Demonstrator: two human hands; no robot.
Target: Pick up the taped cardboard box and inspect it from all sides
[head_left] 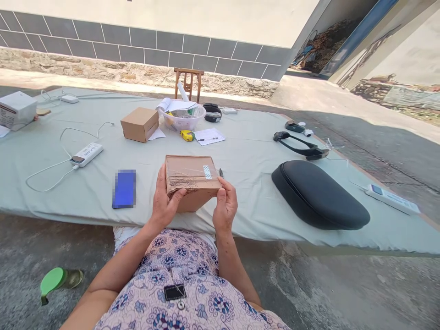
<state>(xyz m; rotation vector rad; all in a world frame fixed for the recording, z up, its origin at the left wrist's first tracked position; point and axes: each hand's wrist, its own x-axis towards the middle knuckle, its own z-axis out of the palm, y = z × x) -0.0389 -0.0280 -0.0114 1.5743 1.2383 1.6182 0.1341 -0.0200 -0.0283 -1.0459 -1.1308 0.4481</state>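
Observation:
A brown cardboard box (189,167) is tilted toward me at the near side of the table. Clear tape crosses its top, and a short light strip with dark dots (206,172) sticks near the right side. My left hand (164,201) grips the left side, thumb along the front edge. At the right front corner, my right hand (225,204) pinches the box with thumb and bent fingers. Whether it also holds a bit of tape there, I cannot tell. A dark pen (221,173) lies just beyond the right hand. Left of the box is a blue, pixelated phone-like rectangle (124,189).
Behind stand another cardboard box (139,124), a plastic basket (184,120), a yellow tape measure (187,135) and papers (211,136). A black padded case (319,195) and headset (299,145) lie right. Left are a white power bank (86,154) with cable and a white box (19,110).

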